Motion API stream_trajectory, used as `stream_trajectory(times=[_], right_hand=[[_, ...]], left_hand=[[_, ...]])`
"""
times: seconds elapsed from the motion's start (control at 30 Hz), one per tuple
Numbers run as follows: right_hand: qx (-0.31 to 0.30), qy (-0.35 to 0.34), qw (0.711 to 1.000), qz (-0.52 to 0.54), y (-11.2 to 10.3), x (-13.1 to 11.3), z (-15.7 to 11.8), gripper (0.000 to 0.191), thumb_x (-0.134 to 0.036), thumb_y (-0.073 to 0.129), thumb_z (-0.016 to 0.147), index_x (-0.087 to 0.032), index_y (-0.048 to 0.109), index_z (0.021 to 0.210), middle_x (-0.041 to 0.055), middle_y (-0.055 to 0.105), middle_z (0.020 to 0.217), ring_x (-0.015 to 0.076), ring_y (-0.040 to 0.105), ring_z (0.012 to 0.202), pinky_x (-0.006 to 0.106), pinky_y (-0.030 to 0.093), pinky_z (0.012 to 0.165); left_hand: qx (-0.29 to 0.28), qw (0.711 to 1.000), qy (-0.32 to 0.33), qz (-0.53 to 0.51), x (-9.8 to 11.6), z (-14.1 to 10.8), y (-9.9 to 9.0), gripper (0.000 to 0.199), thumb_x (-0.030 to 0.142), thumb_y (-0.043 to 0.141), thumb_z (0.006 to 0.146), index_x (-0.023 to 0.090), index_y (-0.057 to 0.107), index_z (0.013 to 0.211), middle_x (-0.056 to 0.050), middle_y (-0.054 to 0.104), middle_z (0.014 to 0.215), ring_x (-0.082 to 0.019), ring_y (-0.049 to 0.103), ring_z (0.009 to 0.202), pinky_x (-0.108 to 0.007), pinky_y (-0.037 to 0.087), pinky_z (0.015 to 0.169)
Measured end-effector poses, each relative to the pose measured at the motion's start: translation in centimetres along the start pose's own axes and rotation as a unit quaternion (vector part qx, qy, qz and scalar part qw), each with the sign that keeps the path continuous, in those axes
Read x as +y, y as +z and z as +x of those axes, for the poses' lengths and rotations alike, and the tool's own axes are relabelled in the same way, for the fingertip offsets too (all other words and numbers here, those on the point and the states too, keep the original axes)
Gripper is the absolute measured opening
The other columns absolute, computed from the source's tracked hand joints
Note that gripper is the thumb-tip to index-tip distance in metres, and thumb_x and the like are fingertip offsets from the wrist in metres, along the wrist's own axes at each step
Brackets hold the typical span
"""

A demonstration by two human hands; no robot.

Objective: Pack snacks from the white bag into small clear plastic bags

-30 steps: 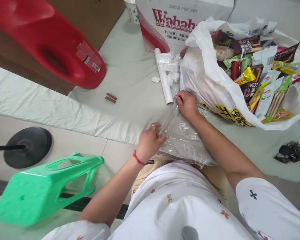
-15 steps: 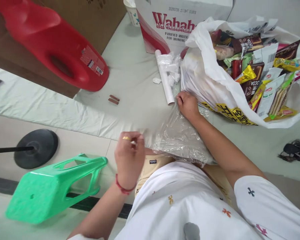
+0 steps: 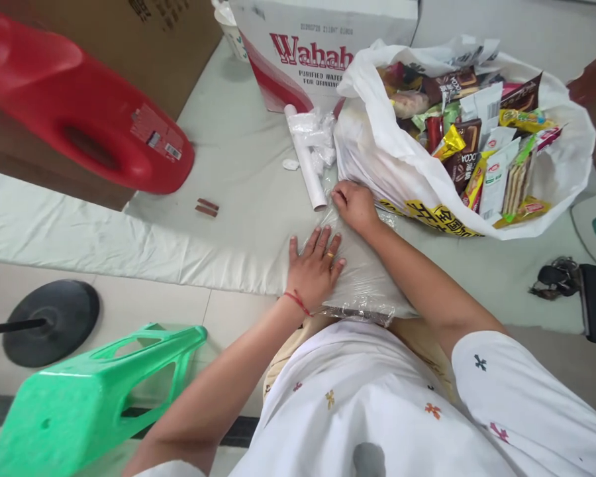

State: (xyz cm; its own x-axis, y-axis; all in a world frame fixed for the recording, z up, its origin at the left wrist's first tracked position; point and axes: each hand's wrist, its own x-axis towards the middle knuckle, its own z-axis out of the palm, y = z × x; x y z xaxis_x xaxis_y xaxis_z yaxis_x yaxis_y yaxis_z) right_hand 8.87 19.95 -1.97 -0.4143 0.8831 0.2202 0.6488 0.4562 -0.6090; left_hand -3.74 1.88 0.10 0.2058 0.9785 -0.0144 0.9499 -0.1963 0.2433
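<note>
Clear plastic film (image 3: 365, 275) lies over the near edge of the cloth-covered table, in front of my body. My left hand (image 3: 314, 265) rests flat on the film's left part, fingers spread, a ring on one finger. Up at the film's far end, my right hand (image 3: 355, 205) is closed, pinching the plastic. Just beyond it lies a white roll (image 3: 305, 159), with crumpled clear plastic (image 3: 320, 136) against its right side. To the right of the roll stands a white bag (image 3: 372, 146) full of wrapped snacks.
A printed carton (image 3: 298, 66) and a paper cup (image 3: 231, 33) stand at the back. At left are a red jug (image 3: 104, 126) and two brown strips (image 3: 207, 207). Keys (image 3: 556, 278) lie at right. A green stool (image 3: 74, 391) and black round base (image 3: 54, 321) are on the floor.
My left hand has moved right and forward and opened from a closed pose onto the film. The film lies flatter. My right hand stays closed at the far end. The whole view has shifted somewhat.
</note>
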Motion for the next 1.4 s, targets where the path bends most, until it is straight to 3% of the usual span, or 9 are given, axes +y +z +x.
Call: stream_trajectory(times=[0.17,0.37,0.5,0.63,0.87,0.97,1.1,1.27,1.4], right_hand=[[-0.053,0.000,0.982,0.182,-4.4,-1.4,-1.7,0.033,-0.039,0.058,0.103,-0.017,0.066,0.127,0.0111,0.073,0.123,0.0197,0.070,0.096,0.033,0.054,0.087],[0.003,-0.147,0.989,0.023,-13.1,-4.2,-17.6,0.039,-0.037,0.068,0.100,-0.026,0.061,0.136,0.0113,0.070,0.130,0.0272,0.065,0.120,0.045,0.052,0.104],[0.027,-0.178,0.977,-0.117,-11.1,-3.8,-26.6,0.060,-0.040,0.086,0.087,-0.021,0.060,0.138,0.0143,0.072,0.118,0.0308,0.061,0.113,0.050,0.053,0.104],[0.056,-0.151,0.974,-0.162,-8.6,-3.4,-29.0,0.040,-0.011,0.077,0.091,-0.024,0.068,0.127,0.0071,0.077,0.105,0.0242,0.062,0.099,0.044,0.053,0.095],[-0.036,-0.133,0.988,-0.066,-12.6,-4.2,-32.8,0.033,-0.007,0.063,0.096,-0.019,0.072,0.125,0.0089,0.078,0.101,0.0223,0.065,0.089,0.037,0.058,0.078],[-0.082,-0.076,0.994,0.003,-14.4,-3.7,-32.3,0.028,-0.013,0.057,0.100,-0.028,0.073,0.118,0.0048,0.078,0.096,0.0214,0.069,0.082,0.036,0.059,0.071],[0.029,0.141,0.990,0.016,-14.8,-2.2,-26.6,0.018,-0.033,0.055,0.104,-0.029,0.072,0.101,0.0060,0.073,0.088,0.0229,0.068,0.075,0.038,0.055,0.066],[-0.004,0.231,0.973,-0.017,-10.9,-1.0,-17.6,0.034,-0.048,0.055,0.098,-0.024,0.067,0.077,0.0063,0.067,0.078,0.0219,0.062,0.074,0.034,0.047,0.070],[-0.017,0.288,0.948,0.132,-8.4,-0.8,-14.7,0.022,-0.043,0.066,0.085,-0.022,0.065,0.079,0.0007,0.063,0.072,0.0166,0.053,0.065,0.029,0.040,0.063]], left_hand=[[-0.012,0.999,-0.047,0.023,0.6,0.0,-0.3,0.063,0.051,0.028,0.110,0.024,0.035,0.166,-0.013,0.023,0.176,-0.034,0.025,0.164,-0.082,0.004,0.123],[-0.022,0.998,-0.060,0.013,0.7,0.3,0.0,0.064,0.053,0.029,0.109,0.028,0.033,0.167,-0.012,0.021,0.177,-0.037,0.022,0.164,-0.082,0.001,0.123],[-0.023,0.998,-0.058,0.012,0.7,0.3,-0.1,0.064,0.053,0.029,0.109,0.028,0.030,0.168,-0.012,0.021,0.177,-0.037,0.021,0.164,-0.081,-0.002,0.123],[-0.022,0.998,-0.060,0.016,0.8,0.3,-0.3,0.064,0.051,0.027,0.110,0.025,0.030,0.168,-0.013,0.020,0.177,-0.035,0.021,0.164,-0.082,-0.002,0.123],[-0.033,0.997,-0.066,0.022,1.4,-0.9,-0.4,0.064,0.050,0.030,0.110,0.024,0.031,0.168,-0.015,0.019,0.177,-0.036,0.021,0.165,-0.084,-0.003,0.121],[-0.028,0.997,-0.063,0.024,1.6,-1.6,-0.2,0.063,0.050,0.032,0.110,0.024,0.033,0.167,-0.016,0.020,0.176,-0.036,0.022,0.164,-0.083,-0.004,0.121],[-0.019,0.998,-0.059,0.025,1.6,-1.8,0.0,0.063,0.050,0.033,0.109,0.025,0.034,0.167,-0.017,0.023,0.176,-0.037,0.024,0.164,-0.084,-0.002,0.121],[-0.011,0.998,-0.056,0.023,1.5,-1.9,0.0,0.061,0.049,0.033,0.110,0.026,0.035,0.166,-0.017,0.023,0.176,-0.036,0.025,0.163,-0.083,-0.002,0.121],[-0.015,0.998,-0.058,0.017,1.3,-2.3,-0.1,0.061,0.049,0.031,0.110,0.027,0.035,0.166,-0.015,0.023,0.176,-0.036,0.025,0.163,-0.084,-0.003,0.121]])
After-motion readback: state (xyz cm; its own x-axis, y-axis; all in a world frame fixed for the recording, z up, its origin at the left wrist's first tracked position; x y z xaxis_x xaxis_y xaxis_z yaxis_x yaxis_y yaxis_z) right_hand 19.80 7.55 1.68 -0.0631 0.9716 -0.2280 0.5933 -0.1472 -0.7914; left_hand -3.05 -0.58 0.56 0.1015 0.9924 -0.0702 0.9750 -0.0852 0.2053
